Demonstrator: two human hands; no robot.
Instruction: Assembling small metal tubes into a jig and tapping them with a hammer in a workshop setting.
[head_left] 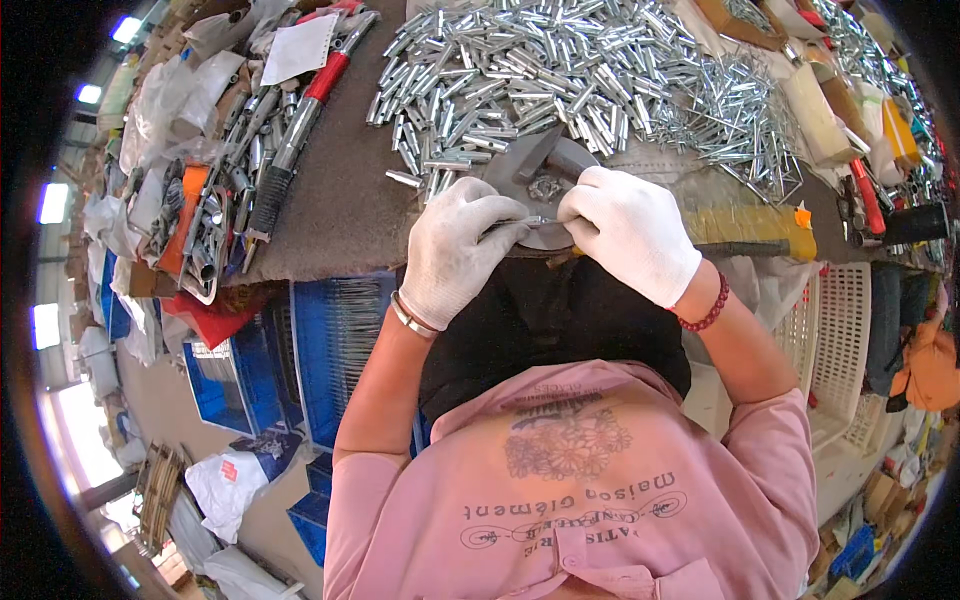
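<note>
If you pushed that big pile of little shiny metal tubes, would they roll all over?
Probably some would: the shiny metal tubes look round and smooth. Heaped crisscross, they would likely jam and slide together. They appear stiff, and the heap likely heavy.

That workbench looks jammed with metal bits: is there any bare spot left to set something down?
Yes: a bare dark strip of the bench top lies between the tool heap on the left and the pile of silver tubes, running down to the near edge beside the left hand. Behind and right of the right hand it is crowded.
</note>
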